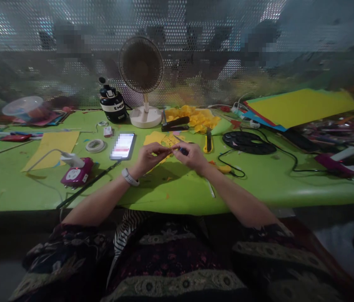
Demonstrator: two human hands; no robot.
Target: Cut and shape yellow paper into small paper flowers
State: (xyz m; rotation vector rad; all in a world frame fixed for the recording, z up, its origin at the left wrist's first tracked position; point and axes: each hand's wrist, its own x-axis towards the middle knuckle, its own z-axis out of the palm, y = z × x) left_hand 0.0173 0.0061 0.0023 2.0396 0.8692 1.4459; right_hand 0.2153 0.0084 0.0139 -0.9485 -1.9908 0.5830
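Note:
My left hand (148, 157) and my right hand (192, 156) meet above the green table (170, 188), fingers pinched together. Between the fingertips is a small yellow paper piece (171, 147). A thin dark blue tool (183, 150) shows in my right hand's grip; what it is I cannot make out. A yellow paper sheet (156, 139) lies flat just beyond my hands. A smartphone (122, 146) with a lit screen lies to the left of my left hand. A white band sits on my left wrist.
A small fan (141, 79) stands at the back centre, beside a black bottle (112, 105) and a stapler (174, 124). Yellow paper flowers (195, 117) are piled behind a yellow utility knife (208, 141). Tape roll (95, 145), pink power block (77, 173), black palette (246, 141), stacked coloured sheets (299, 107).

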